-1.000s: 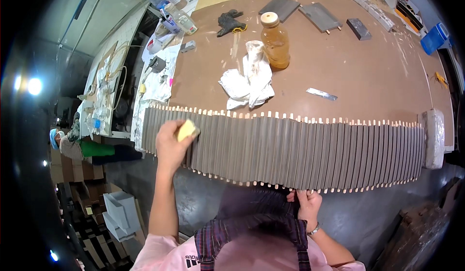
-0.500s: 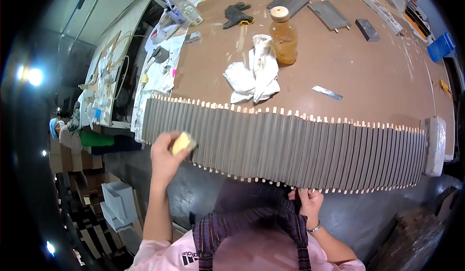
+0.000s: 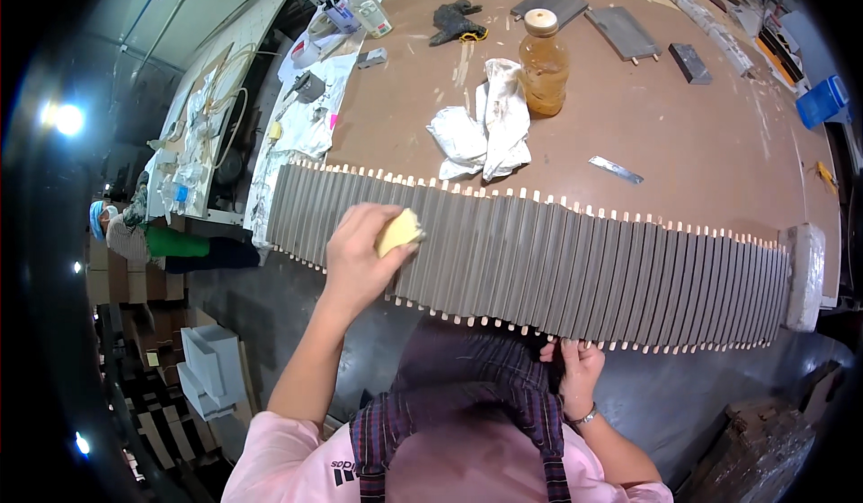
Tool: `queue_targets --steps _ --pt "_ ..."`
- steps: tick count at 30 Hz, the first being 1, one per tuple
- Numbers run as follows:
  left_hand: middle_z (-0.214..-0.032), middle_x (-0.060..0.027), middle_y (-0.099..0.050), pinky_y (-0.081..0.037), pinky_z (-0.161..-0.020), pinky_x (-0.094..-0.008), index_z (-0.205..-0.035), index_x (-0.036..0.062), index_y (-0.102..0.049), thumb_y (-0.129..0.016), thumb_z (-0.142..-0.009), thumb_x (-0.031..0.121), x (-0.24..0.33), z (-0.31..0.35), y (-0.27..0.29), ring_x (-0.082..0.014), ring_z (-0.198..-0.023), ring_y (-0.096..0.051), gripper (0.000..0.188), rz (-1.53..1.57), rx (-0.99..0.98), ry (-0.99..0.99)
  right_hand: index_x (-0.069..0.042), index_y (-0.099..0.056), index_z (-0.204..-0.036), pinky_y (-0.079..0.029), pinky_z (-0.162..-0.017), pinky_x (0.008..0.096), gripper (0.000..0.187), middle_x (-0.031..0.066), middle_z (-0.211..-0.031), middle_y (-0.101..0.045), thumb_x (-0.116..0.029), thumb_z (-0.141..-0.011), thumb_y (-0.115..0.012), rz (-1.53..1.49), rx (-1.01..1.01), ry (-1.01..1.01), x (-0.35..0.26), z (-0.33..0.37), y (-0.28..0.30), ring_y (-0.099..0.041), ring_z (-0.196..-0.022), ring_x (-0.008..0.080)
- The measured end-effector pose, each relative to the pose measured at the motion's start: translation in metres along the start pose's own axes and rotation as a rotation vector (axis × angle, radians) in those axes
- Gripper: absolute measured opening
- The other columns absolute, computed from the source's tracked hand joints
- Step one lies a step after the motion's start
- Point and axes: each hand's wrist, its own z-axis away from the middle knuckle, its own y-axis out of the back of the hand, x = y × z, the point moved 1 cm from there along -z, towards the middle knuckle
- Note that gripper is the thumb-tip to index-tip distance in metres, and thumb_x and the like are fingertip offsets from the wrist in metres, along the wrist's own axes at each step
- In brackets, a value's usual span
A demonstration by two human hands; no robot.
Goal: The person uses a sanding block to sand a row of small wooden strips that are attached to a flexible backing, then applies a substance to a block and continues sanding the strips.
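Note:
My left hand (image 3: pixel 364 251) is closed round a yellow sponge (image 3: pixel 398 233) with a greyish edge, over the left part of a long row of grey-brown wooden slats (image 3: pixel 539 265). The slats lie side by side, with pale peg-like tips along both the far and near edges. At the near edge, right of my body, my right hand (image 3: pixel 580 375) has its fingers curled against the slats' pale tips. Part of that grip is hidden. Beyond the row lie a crumpled white cloth (image 3: pixel 503 121) and a capped plastic bottle of amber liquid (image 3: pixel 545 76).
A metal strip (image 3: pixel 617 169), a dark glove (image 3: pixel 458 23), grey panels (image 3: pixel 623 33) and a dark block (image 3: pixel 689 63) lie on the brown tabletop (image 3: pixel 683 143). A wrapped block (image 3: pixel 806 276) stands at the row's right end. Another person (image 3: pixel 148 233) is at far left.
My left hand has moved right and a little farther away along the slats, sponge in grip. My right hand stays at the near edge. The whole view has shifted slightly.

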Motion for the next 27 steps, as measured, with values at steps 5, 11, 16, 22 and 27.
queue_targets --steps 5,11,16,22,27 --pt "-0.097 -0.0112 -0.066 -0.053 -0.081 -0.0414 -0.105 0.005 -0.069 -0.082 -0.072 0.015 0.003 0.033 0.005 -0.0328 -0.093 -0.065 0.037 -0.047 -0.158 -0.044 0.005 -0.067 -0.098 -0.058 -0.065 0.0315 0.026 0.0142 -0.082 -0.071 -0.02 -0.104 -0.061 0.011 0.042 0.034 0.005 0.0 0.002 -0.069 -0.07 0.0191" --pt "-0.099 -0.0113 -0.066 -0.053 -0.08 -0.0409 -0.105 0.0038 -0.069 -0.083 -0.07 0.014 0.011 0.017 0.013 -0.0322 -0.093 -0.065 0.039 -0.033 -0.106 -0.072 0.004 -0.068 -0.097 -0.057 -0.065 0.031 0.025 0.0127 -0.082 -0.072 -0.02 -0.103 -0.063 -0.012 0.036 0.055 0.008 0.003 -0.004 -0.069 -0.07 0.0182" --pt "-0.102 -0.0107 -0.066 -0.053 -0.081 -0.042 -0.11 0.0053 -0.068 -0.084 -0.07 0.016 0.006 0.028 0.004 -0.0313 -0.094 -0.064 0.044 -0.079 -0.155 -0.118 0.003 -0.068 -0.096 -0.057 -0.066 0.0308 0.025 0.0126 -0.081 -0.072 -0.021 -0.103 -0.063 -0.007 0.043 0.051 0.01 0.0 -0.001 -0.069 -0.07 0.0181" --pt "-0.098 -0.0137 -0.069 -0.054 -0.08 -0.0383 -0.102 0.001 -0.071 -0.084 -0.067 0.012 -0.001 0.073 0.045 -0.0319 -0.091 -0.067 0.039 0.011 -0.253 0.0 0.003 -0.068 -0.096 -0.057 -0.066 0.0304 0.026 0.0125 -0.081 -0.072 -0.022 -0.103 -0.064 -0.024 0.034 0.078 0.009 0.002 -0.004 -0.069 -0.07 0.018" --pt "-0.101 -0.0155 -0.068 -0.053 -0.084 -0.0373 -0.112 -0.0022 -0.068 -0.08 -0.078 0.016 -0.05 0.003 0.034 -0.0294 -0.092 -0.066 0.041 -0.035 -0.02 0.041 0.005 -0.068 -0.095 -0.057 -0.069 0.0308 0.024 0.0128 -0.083 -0.073 -0.017 -0.103 -0.062 -0.013 0.05 0.033 0.003 0.001 -0.005 -0.068 -0.07 0.0169"
